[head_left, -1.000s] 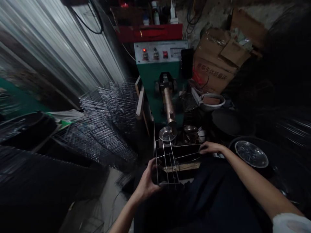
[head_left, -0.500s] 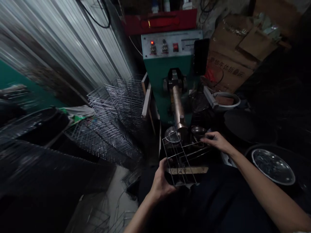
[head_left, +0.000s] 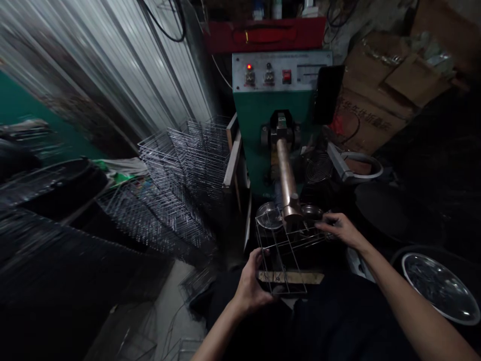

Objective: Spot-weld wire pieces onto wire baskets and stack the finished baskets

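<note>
My left hand (head_left: 252, 283) is closed on the left side of a wire rack (head_left: 278, 250), thumb low and fingers at its edge. My right hand (head_left: 340, 228) pinches at the rack's right end, where thin wires run out toward the fingertips. The rack lies tilted just under the tip of a copper-coloured machine arm (head_left: 287, 178). Behind the rack are a clear round dish (head_left: 268, 215) on the left and a small metal bowl (head_left: 311, 212) close to my right fingertips. A wooden strip (head_left: 293, 277) shows beneath the rack.
The green machine (head_left: 278, 108) with a lit red lamp stands ahead. Stacked wire racks (head_left: 188, 165) lean at the left. At the right are a metal dish with small parts (head_left: 439, 288), a white basin (head_left: 372, 165) and cardboard boxes (head_left: 383, 100).
The camera view has shifted, so the machine appears further right and slightly lower. Both hands still hold the rack, which now sits under the copper-coloured arm's tip.
</note>
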`<move>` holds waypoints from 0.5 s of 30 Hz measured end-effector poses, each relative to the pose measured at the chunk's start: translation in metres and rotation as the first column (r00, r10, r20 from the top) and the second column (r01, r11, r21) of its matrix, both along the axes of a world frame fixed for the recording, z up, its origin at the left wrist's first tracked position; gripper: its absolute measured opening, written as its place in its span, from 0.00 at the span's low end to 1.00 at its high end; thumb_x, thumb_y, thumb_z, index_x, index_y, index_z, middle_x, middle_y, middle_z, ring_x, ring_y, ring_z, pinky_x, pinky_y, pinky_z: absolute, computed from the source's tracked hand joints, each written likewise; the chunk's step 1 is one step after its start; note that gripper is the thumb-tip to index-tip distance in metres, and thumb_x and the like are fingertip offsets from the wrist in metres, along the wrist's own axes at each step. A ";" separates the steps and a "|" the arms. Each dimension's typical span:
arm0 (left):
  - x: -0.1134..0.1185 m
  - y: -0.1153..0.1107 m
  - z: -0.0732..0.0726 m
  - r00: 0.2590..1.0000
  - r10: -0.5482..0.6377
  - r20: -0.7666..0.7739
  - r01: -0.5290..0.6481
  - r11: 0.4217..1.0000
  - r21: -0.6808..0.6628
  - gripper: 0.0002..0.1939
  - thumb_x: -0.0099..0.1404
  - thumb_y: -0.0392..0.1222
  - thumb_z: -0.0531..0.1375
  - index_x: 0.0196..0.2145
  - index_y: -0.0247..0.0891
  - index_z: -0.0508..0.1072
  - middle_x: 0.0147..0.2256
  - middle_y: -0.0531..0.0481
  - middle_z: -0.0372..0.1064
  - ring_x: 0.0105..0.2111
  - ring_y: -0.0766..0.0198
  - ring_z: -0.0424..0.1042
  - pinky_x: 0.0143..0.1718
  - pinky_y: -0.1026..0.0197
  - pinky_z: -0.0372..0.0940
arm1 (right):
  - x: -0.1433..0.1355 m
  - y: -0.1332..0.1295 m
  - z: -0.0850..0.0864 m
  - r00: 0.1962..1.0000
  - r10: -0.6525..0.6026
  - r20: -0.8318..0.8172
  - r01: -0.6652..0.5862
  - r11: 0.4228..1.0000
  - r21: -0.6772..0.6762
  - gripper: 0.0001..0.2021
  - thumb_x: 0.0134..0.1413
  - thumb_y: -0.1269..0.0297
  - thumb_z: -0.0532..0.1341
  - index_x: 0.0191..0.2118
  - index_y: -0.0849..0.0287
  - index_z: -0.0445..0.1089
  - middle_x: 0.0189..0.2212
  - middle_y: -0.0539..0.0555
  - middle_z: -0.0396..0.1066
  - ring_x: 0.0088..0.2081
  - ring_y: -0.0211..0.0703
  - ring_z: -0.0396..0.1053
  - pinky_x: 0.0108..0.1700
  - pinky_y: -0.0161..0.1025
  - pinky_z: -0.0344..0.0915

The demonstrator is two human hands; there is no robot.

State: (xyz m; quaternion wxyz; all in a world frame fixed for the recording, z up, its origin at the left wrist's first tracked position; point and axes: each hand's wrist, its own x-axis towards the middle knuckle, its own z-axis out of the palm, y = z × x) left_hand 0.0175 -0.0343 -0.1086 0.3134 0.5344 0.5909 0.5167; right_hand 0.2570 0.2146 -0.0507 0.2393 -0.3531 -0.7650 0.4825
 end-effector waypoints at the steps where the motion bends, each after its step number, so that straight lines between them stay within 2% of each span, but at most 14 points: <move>1: 0.000 0.000 0.000 1.000 0.000 -0.012 0.000 1.000 0.004 0.48 0.46 0.37 0.72 0.61 0.46 0.52 0.58 0.39 0.66 0.62 0.39 0.68 0.66 0.32 0.61 | 0.000 0.001 -0.001 1.000 -0.002 0.004 0.002 1.000 -0.004 0.26 0.52 0.39 0.69 0.25 0.60 0.71 0.23 0.48 0.64 0.28 0.40 0.61 0.32 0.38 0.56; 9: -0.003 0.006 -0.001 1.000 -0.016 -0.017 0.016 1.000 0.010 0.48 0.47 0.36 0.71 0.61 0.49 0.52 0.58 0.41 0.65 0.62 0.39 0.67 0.67 0.32 0.60 | 0.001 0.005 -0.007 1.000 -0.004 0.009 0.003 0.999 0.033 0.26 0.53 0.40 0.69 0.23 0.59 0.71 0.22 0.48 0.63 0.28 0.40 0.60 0.32 0.38 0.55; 15: -0.007 0.007 -0.006 1.000 -0.031 -0.002 0.031 0.999 -0.007 0.48 0.46 0.38 0.71 0.61 0.49 0.53 0.57 0.43 0.65 0.61 0.41 0.68 0.66 0.36 0.62 | 0.002 0.008 -0.012 1.000 -0.023 0.006 0.022 0.999 0.023 0.25 0.53 0.41 0.70 0.24 0.59 0.70 0.23 0.48 0.63 0.28 0.40 0.60 0.32 0.38 0.54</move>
